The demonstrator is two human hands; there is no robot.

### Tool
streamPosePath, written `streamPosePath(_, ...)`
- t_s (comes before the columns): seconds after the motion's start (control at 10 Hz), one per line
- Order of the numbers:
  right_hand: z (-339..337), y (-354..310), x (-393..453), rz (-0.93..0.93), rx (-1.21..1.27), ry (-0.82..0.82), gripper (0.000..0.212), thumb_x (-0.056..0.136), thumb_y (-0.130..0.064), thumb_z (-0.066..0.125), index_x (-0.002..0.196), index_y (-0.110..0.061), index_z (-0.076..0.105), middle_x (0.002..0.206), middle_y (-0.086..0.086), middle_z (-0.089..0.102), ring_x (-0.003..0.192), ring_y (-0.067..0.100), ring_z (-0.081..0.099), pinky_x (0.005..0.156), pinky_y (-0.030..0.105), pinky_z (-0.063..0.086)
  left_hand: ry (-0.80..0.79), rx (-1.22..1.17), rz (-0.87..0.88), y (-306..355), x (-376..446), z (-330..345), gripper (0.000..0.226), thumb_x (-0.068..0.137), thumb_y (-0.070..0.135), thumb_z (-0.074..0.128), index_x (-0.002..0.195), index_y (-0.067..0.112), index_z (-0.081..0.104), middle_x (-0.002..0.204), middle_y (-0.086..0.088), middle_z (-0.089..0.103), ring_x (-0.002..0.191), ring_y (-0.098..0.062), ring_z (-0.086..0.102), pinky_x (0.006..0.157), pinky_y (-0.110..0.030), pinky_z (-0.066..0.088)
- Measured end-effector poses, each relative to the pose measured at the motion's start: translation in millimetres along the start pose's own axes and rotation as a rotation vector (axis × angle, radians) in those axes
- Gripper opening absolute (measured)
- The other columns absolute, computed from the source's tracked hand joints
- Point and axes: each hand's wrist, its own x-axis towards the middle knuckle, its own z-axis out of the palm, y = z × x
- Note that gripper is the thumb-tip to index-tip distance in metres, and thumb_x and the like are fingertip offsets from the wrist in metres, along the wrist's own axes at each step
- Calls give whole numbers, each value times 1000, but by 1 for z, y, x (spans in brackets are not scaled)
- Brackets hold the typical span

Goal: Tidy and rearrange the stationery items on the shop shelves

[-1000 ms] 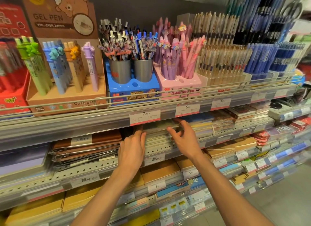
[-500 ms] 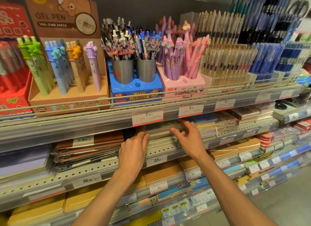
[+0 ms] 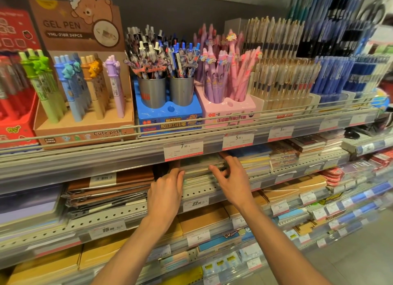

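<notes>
A stack of plastic-wrapped notebooks [image 3: 200,168] lies on the second shelf, behind a perforated rail [image 3: 197,191] with a 22.00 price tag. My left hand [image 3: 165,191] rests against the stack's left end with its fingers straight; the fingertips are hidden under the shelf above. My right hand [image 3: 234,178] is on the stack's right part. Its thumb lies along the front edge and its bent fingers are over the top, gripping the upper notebooks.
Brown wrapped folders [image 3: 110,187] lie left of the stack, and blue and yellow notebooks [image 3: 253,159] lie right of it. The shelf above holds a gel pen display box [image 3: 85,119], steel pen cups [image 3: 165,91] and pink pens [image 3: 225,80]. Lower shelves hold pads and price tags.
Both hands stay at the same notebook stack. The right hand's fingers have bent more over its top and the left hand has slid slightly deeper.
</notes>
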Motion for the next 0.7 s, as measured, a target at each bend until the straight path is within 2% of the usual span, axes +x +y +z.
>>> streamPosePath(0.1,2,-2,-2,-4,-73,1,37,96,-51,55,118,-22,56,104,-8,51,78,3,58,71,30,54,-1,10,0,3,-2,0,36,102,40,38,117,19,63,85,1,72,69,-19,70,55,-29,52)
streamPosePath(0.2,3,-1,-4,-3,-122,-18,46,96,-55,50,128,-22,50,116,-3,50,97,14,59,80,34,54,-15,34,-23,10,-5,-5,40,103,44,36,128,19,55,107,-3,69,83,-23,71,60,-28,47)
streamPosePath(0.3,3,2,-9,-19,-122,-31,52,95,-56,49,136,-24,43,128,3,46,109,21,56,88,39,53,-57,74,-51,15,-18,-8,46,102,43,41,141,20,46,135,-6,55,91,-30,71,65,-38,56)
streamPosePath(0.4,2,2,-16,-33,-130,-20,59,96,-55,50,144,-25,34,143,6,40,126,24,49,100,42,50,-33,73,-14,13,-31,-12,47,100,37,50,143,20,47,142,-5,46,94,-24,68,65,-35,54)
streamPosePath(0.5,-3,-2,-28,-12,-161,-31,67,97,-54,48,152,-23,26,157,7,29,143,23,33,114,41,37,9,109,78,8,-37,-19,49,97,34,57,141,16,50,138,-6,46,113,-19,56,78,-33,55)
streamPosePath(0.6,-10,-10,-37,-7,-185,-33,71,98,-57,45,156,-22,22,163,6,22,148,22,23,119,41,28,20,149,191,3,-39,-27,49,96,34,58,140,13,52,139,-9,49,121,-23,51,92,-39,50)
streamPosePath(0.7,-17,-21,-48,4,-237,-10,73,98,-59,43,157,-22,21,165,6,19,150,21,20,121,43,24,26,193,219,-1,-38,-38,54,97,42,54,143,13,48,146,-11,46,133,-28,43,106,-43,40)
